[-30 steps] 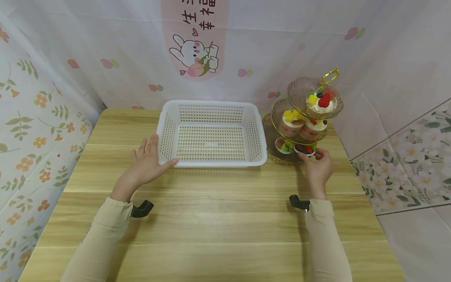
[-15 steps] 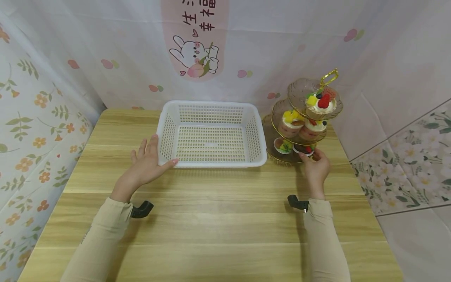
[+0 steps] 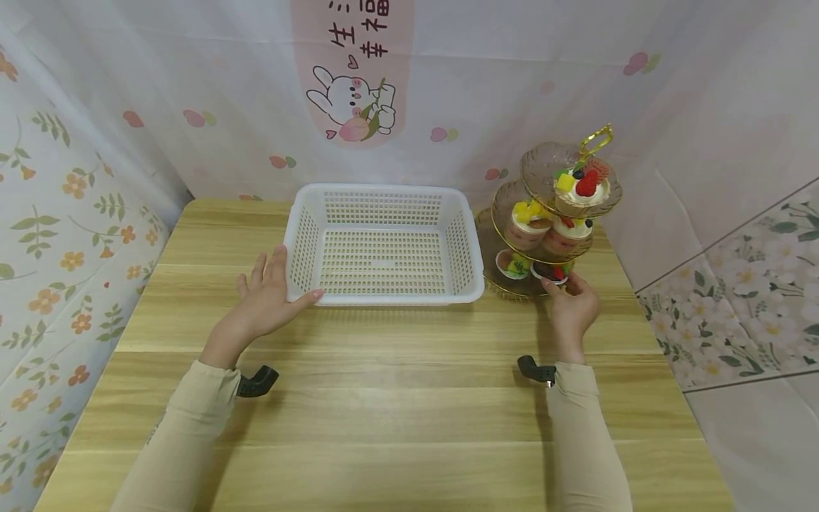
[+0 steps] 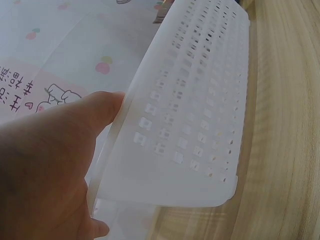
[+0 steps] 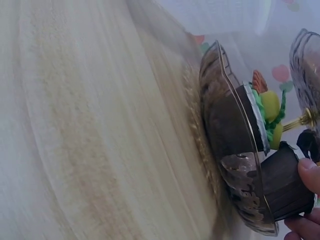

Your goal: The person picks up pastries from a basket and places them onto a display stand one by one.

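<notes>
My left hand (image 3: pixel 259 299) lies at the near left corner of a white perforated plastic basket (image 3: pixel 384 300), its fingers extended along the left side and the thumb on the front rim. In the left wrist view, that thumb touches the edge of the basket (image 4: pixel 165 170). At the right, my right hand (image 3: pixel 574 309) pinches a small cupcake (image 3: pixel 549 273) with red and green topping at the bottom tier of a three-tier clear stand (image 3: pixel 540 153). The right wrist view shows the cupcake's dark cup (image 5: pixel 287 185) between thumb and fingers, tilted at the tier's edge.
Beside the held one sits another cupcake (image 3: pixel 514 264) with a yellow-green topping. Dessert cups (image 3: pixel 527 226) stand on the middle tier, and a strawberry-topped tart (image 3: pixel 582 195) on the top one. A printed curtain (image 3: pixel 480 92) hangs behind the wooden table (image 3: pixel 384 398).
The right hand has shifted slightly left along with the cupcake it pinches, and the neighbouring cupcake sits a little farther left. The left hand and the basket have stayed in place.
</notes>
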`<state>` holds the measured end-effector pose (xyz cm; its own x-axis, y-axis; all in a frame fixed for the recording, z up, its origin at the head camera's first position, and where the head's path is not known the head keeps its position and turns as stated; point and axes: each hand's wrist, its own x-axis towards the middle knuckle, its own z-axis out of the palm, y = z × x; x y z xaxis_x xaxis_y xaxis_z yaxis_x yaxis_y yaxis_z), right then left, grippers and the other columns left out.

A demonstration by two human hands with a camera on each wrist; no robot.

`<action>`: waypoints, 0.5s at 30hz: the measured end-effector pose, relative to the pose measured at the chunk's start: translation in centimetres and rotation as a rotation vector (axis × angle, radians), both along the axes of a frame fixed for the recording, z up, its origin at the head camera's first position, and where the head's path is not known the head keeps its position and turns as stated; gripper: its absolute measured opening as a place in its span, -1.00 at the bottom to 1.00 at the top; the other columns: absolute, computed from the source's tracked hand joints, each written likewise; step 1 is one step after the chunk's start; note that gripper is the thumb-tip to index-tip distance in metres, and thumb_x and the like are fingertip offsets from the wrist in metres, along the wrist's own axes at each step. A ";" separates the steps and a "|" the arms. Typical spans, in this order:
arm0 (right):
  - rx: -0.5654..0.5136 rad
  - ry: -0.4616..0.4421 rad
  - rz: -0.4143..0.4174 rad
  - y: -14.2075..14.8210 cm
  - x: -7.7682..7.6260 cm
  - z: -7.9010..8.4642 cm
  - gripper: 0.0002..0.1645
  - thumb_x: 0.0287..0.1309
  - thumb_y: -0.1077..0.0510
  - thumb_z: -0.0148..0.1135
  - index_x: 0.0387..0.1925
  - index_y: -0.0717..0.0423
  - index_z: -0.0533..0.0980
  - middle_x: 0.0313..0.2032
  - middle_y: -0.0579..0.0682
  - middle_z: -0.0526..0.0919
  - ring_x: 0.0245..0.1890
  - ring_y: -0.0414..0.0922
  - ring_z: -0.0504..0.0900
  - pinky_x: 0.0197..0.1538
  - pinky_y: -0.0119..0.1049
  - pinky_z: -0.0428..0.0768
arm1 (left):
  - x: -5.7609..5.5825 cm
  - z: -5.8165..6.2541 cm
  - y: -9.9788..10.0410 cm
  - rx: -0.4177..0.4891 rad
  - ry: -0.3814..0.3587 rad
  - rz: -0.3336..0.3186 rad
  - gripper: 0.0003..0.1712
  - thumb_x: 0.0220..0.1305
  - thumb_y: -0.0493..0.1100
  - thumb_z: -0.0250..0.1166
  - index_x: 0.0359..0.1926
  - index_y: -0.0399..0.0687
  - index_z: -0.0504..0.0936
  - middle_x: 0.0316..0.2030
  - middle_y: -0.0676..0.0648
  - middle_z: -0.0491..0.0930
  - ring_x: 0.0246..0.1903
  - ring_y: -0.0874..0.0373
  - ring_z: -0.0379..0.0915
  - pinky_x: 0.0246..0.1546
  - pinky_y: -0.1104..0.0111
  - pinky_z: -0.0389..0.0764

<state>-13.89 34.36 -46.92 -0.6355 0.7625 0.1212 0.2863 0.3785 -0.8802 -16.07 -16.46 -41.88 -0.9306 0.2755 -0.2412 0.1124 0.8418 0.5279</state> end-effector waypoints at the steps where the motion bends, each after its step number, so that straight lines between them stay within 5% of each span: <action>1: -0.013 0.012 -0.008 -0.1 0.0 0.0 -0.43 -0.01 0.16 0.52 0.08 0.25 0.62 -0.03 0.25 0.70 -0.11 -0.08 0.54 -0.13 -0.55 0.30 | 0.0 0.0 0.0 0.002 -0.003 -0.001 0.36 0.24 0.56 -0.01 0.52 -0.18 -0.58 0.57 -0.28 -0.49 0.53 -0.31 -0.75 0.30 -0.47 -0.52; 11: -0.060 0.067 -0.032 -0.6 0.2 -0.5 -0.53 -0.02 0.23 0.51 -0.01 0.26 0.67 -0.07 0.29 0.74 -0.40 -0.49 0.52 -0.27 -0.68 0.41 | -0.1 -0.1 -0.1 -0.001 -0.007 -0.002 0.35 0.25 0.56 -0.02 0.52 -0.18 -0.58 0.57 -0.26 -0.53 0.53 -0.31 -0.75 0.31 -0.47 -0.51; 15: -0.077 0.083 -0.055 -0.7 0.2 -0.7 -0.54 -0.02 0.24 0.51 -0.02 0.24 0.68 -0.08 0.28 0.74 -0.40 -0.47 0.50 -0.23 -0.63 0.39 | -0.1 -0.1 -0.1 -0.001 -0.007 -0.003 0.35 0.25 0.56 -0.02 0.52 -0.18 -0.58 0.57 -0.25 -0.54 0.53 -0.30 -0.76 0.31 -0.47 -0.51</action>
